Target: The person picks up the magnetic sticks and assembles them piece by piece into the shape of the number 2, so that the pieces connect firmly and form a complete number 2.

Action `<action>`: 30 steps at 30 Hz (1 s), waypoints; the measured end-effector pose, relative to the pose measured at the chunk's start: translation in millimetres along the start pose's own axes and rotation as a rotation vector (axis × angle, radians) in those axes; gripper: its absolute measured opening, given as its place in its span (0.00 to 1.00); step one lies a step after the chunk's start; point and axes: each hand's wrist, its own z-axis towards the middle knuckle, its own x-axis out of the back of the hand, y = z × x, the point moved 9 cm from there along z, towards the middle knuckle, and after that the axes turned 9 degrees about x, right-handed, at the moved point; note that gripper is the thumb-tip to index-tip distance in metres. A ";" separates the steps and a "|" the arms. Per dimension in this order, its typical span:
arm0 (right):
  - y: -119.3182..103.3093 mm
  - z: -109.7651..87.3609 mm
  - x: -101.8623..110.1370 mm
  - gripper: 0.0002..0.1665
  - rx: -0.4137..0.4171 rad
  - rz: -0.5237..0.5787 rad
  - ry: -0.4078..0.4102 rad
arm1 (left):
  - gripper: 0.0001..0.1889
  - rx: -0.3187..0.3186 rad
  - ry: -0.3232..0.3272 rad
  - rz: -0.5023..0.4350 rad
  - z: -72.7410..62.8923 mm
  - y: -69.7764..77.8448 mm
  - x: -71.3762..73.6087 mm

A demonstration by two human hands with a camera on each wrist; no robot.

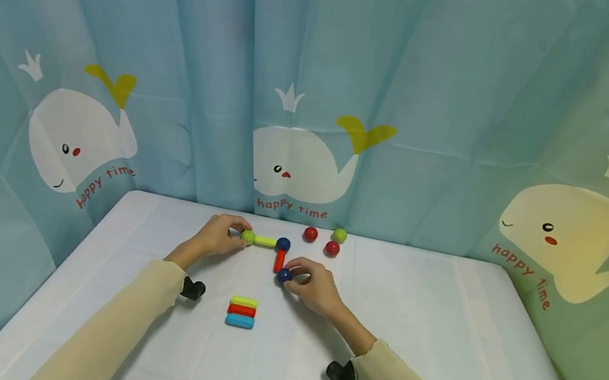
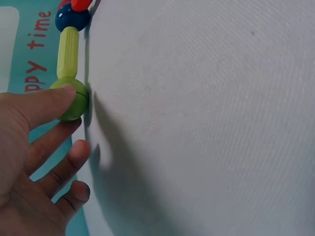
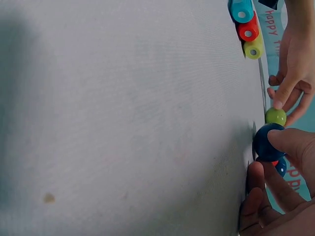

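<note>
My left hand (image 1: 221,236) pinches a green ball (image 2: 76,101) between thumb and index finger. A yellow-green rod (image 1: 265,242) runs from that ball to a dark blue ball (image 1: 283,244). From there a red rod (image 1: 279,261) leads toward me to a second dark blue ball (image 3: 268,142). My right hand (image 1: 318,288) holds this second ball with its thumb and fingers. The joined pieces form an L on the white table. In the right wrist view, the red rod is mostly hidden behind the nearer blue ball.
Nearer me lie a yellow-green rod (image 1: 244,301), a red rod (image 1: 241,310) and a blue rod (image 1: 239,322), side by side. Two red balls (image 1: 310,235) and a green ball (image 1: 339,235) sit at the back of the table (image 1: 435,346). Behind hangs a whale-print curtain (image 1: 445,106).
</note>
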 end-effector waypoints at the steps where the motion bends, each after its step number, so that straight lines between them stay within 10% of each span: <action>1: -0.1 0.1 -0.3 0.15 -0.003 0.001 -0.003 | 0.18 -0.001 -0.001 0.010 -0.6 0.7 0.9; 13: 0.3 -0.8 -1.0 0.15 -0.018 0.005 -0.009 | 0.22 -0.203 -0.037 0.113 -12.8 48.1 -1.3; 30: -4.2 -4.4 1.3 0.15 0.020 0.007 0.004 | 0.16 -0.257 -0.282 0.124 -13.7 78.5 -48.0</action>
